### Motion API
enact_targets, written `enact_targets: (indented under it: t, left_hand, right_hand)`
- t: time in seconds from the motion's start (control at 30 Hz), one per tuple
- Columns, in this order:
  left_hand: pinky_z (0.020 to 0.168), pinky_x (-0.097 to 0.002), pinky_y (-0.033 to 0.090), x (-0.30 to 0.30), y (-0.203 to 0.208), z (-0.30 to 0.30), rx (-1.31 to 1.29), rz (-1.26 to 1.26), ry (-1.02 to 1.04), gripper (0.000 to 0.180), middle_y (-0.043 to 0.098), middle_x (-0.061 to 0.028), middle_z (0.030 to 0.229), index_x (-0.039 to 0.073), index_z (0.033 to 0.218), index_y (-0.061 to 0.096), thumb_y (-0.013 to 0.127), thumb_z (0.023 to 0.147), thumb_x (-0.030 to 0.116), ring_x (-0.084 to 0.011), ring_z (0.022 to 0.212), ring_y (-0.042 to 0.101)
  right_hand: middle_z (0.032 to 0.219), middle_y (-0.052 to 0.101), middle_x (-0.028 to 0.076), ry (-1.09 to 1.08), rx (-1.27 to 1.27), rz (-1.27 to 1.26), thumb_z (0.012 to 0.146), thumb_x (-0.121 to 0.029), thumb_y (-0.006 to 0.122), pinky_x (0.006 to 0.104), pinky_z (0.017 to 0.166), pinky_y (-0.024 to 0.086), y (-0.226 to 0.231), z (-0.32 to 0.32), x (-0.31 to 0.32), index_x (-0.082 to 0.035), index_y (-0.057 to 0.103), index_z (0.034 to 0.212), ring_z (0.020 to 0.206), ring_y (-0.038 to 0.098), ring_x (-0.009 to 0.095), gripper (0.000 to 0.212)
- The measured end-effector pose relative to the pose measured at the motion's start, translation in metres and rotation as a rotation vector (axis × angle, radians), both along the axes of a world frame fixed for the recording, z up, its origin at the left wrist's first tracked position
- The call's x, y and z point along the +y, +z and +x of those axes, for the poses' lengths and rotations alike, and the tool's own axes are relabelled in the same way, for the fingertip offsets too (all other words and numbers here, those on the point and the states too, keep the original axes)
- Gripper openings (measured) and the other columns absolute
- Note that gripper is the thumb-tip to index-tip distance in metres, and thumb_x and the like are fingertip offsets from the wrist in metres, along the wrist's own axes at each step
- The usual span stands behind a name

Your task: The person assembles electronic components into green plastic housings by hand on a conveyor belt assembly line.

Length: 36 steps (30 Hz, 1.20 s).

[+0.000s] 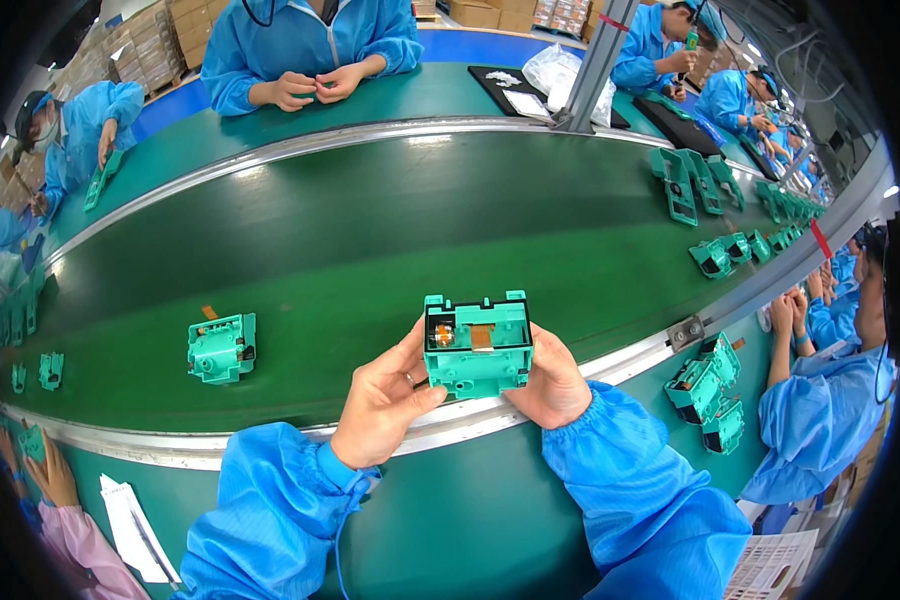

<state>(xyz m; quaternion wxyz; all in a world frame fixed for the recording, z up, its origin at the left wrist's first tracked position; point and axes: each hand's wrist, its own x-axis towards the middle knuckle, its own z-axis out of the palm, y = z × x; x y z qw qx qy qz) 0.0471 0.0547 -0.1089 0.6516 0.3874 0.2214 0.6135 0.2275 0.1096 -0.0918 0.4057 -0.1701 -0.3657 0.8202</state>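
Note:
Between my two hands I hold a teal plastic housing [478, 372], above the near metal rail of the belt. Its open top faces me and shows a black inner frame, a brown flat ribbon piece and a small orange-and-clear part. My left hand [385, 395] grips the left side, the thumb at the lower corner. Around the right side closes my right hand [555, 385], its fingers partly hidden behind the housing. On the belt to the left lies a similar teal housing [222, 348] with a brown ribbon tab sticking up.
A green conveyor belt [370, 230] runs across, edged by a metal rail [610, 375]. More teal housings [705, 390] sit on the right bench; teal shells [685, 185] stand on the belt's far right. White papers [135, 530] lie lower left. Co-workers in blue sit around.

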Motion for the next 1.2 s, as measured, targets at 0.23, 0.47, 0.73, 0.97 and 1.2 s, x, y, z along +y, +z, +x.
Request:
enact_targets:
  t: [0.23,0.47,0.73,0.97,1.2]
  left_hand:
    - [0.094,-0.0348,0.038,0.0,-0.004,0.001,0.165,0.136,0.08,0.066,0.035,-0.0131,0.134,0.002,0.134,0.027,0.054,0.075,-0.013,-0.0225,0.114,0.043]
    - [0.092,-0.0338,0.04,0.001,-0.002,0.004,0.186,0.157,0.143,0.067,0.035,-0.0131,0.132,0.002,0.134,0.027,0.052,0.075,-0.015,-0.0213,0.11,0.044]
    - [0.093,-0.0356,0.038,-0.001,-0.002,0.003,0.352,0.137,0.113,0.072,0.039,-0.0151,0.125,0.004,0.136,0.02,0.05,0.074,-0.016,-0.0216,0.11,0.044]
    - [0.087,-0.0326,0.044,-0.002,0.001,0.002,0.293,0.099,0.028,0.075,0.041,-0.0134,0.12,0.011,0.137,0.022,0.048,0.073,-0.018,-0.0215,0.105,0.048]
    - [0.086,-0.0331,0.044,0.004,0.007,-0.004,-0.134,-0.256,-0.117,0.068,0.041,-0.0154,0.125,0.015,0.14,0.012,0.043,0.083,-0.007,-0.0224,0.111,0.047]
  right_hand:
    - [0.112,0.054,0.008,-0.007,0.008,0.029,0.079,-0.038,0.061,0.0341,0.091,0.038,-0.002,-0.002,0.0,0.0,0.044,0.117,0.103,0.051,0.018,0.056]
    - [0.111,0.054,0.009,-0.081,0.019,-0.014,0.08,-0.027,0.057,0.0356,0.091,0.038,-0.005,-0.004,0.004,-0.001,0.045,0.115,0.103,0.051,0.019,0.045]
    - [0.1,0.056,0.006,-0.223,-0.097,0.018,0.081,-0.022,0.052,0.0336,0.086,0.04,-0.006,-0.003,0.001,-0.003,0.051,0.103,0.095,0.052,0.017,0.029]
    - [0.092,0.058,0.005,-0.266,-0.129,-0.029,0.087,-0.021,0.047,0.029,0.081,0.042,-0.004,-0.003,-0.001,-0.003,0.052,0.099,0.087,0.053,0.014,0.022]
    - [0.106,0.058,0.01,-0.103,-0.037,0.171,0.086,-0.011,0.053,0.0307,0.086,0.041,-0.004,-0.005,-0.003,0.003,0.043,0.12,0.095,0.054,0.015,0.038]
